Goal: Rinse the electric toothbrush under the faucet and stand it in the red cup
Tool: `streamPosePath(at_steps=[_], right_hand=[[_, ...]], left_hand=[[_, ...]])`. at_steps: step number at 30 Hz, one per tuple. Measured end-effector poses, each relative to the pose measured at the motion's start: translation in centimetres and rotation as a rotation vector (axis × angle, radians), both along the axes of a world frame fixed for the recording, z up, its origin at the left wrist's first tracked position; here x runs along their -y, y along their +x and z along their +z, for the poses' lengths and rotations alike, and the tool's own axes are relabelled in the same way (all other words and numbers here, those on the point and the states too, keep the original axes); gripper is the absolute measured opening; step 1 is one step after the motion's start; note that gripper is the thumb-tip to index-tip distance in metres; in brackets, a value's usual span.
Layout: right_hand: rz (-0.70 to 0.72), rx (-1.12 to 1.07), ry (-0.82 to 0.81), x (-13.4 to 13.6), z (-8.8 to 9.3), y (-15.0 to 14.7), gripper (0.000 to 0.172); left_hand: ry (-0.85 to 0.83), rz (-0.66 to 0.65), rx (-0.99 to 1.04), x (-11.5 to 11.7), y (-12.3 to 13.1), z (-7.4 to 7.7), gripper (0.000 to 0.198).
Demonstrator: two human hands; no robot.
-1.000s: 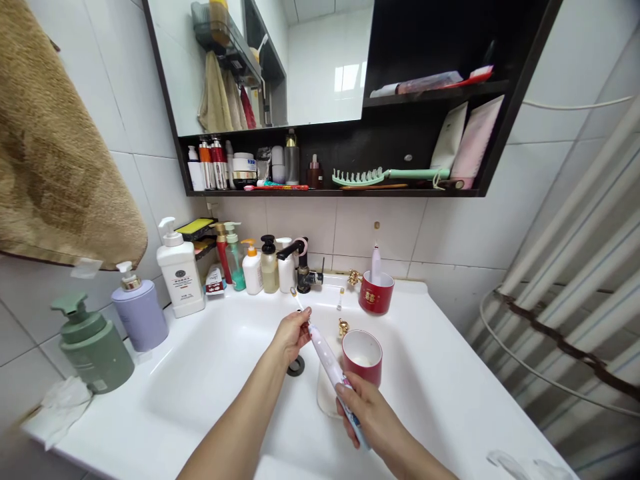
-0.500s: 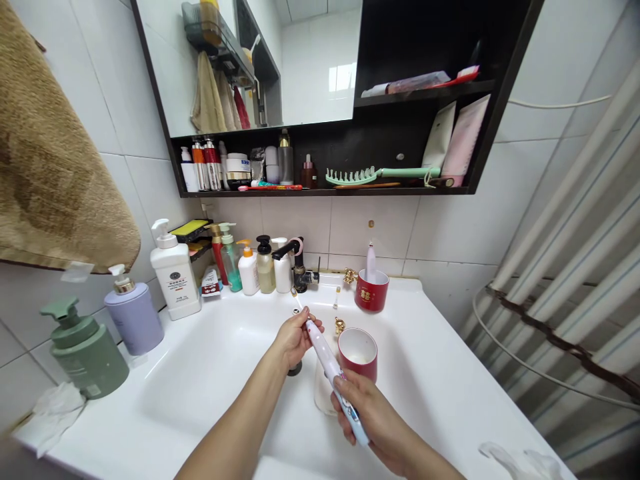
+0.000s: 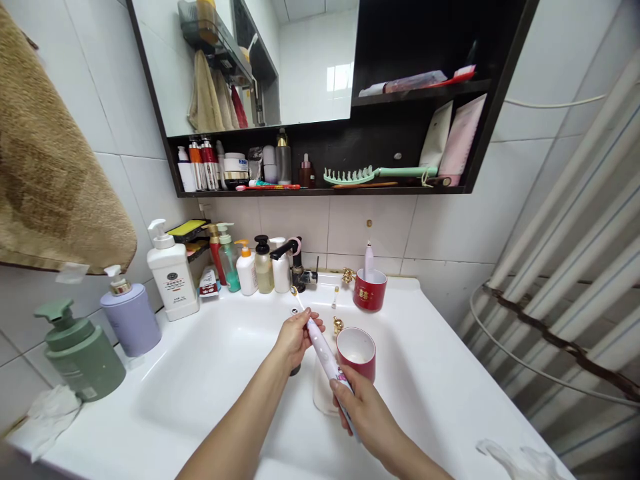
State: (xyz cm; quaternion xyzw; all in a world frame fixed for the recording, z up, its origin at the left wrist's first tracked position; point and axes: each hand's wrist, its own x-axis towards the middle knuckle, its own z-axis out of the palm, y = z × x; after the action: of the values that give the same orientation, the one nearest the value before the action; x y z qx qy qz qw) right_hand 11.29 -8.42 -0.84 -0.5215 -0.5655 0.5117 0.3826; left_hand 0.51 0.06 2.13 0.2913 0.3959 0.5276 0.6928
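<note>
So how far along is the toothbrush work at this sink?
Done: the red cup stands out on the sink. In hand: right hand grips the electric toothbrush by its handle, left hand pinches its neck. Left: no water runs from the faucet; paste on the bristles cannot be told.

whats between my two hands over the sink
In the head view, the electric toothbrush spans the gap: the left hand grips it near the neck, the right hand holds its lower end. The red cup stands just beside it.
</note>
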Motion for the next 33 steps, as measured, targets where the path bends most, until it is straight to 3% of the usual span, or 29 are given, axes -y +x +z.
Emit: streamPosePath(at_steps=[9, 15, 20, 24, 27, 30, 33], right_hand=[[-0.05, 0.053, 0.074, 0.3, 0.3, 0.0, 0.028], [0.061, -0.172, -0.102, 0.4, 0.5, -0.1, 0.024], [-0.038, -0.011, 0.013, 0.2, 0.1, 0.0, 0.033], [-0.006, -0.051, -0.005, 0.2, -0.4, -0.5, 0.034], [-0.043, -0.129, 0.048, -0.2, 0.6, -0.6, 0.03], [-0.226, -0.146, 0.213, -1.7, 2.9, 0.6, 0.03], [-0.38, -0.086, 0.365, -4.1, 4.6, 2.5, 0.029]], left_hand=[[0.006, 0.001, -0.054, 0.1, 0.3, 0.1, 0.015], [-0.003, -0.061, -0.043, 0.2, 0.2, 0.3, 0.016], [0.023, -0.076, -0.115, 0.1, 0.2, 0.2, 0.015], [0.059, -0.084, -0.177, 0.8, 1.0, 0.3, 0.018], [0.151, -0.153, -0.148, 1.7, 1.8, 0.7, 0.023], [0.27, -0.153, -0.153, 2.3, 2.5, 0.7, 0.029], [0.379, -0.063, -0.403, 2.4, 3.0, -0.4, 0.023]])
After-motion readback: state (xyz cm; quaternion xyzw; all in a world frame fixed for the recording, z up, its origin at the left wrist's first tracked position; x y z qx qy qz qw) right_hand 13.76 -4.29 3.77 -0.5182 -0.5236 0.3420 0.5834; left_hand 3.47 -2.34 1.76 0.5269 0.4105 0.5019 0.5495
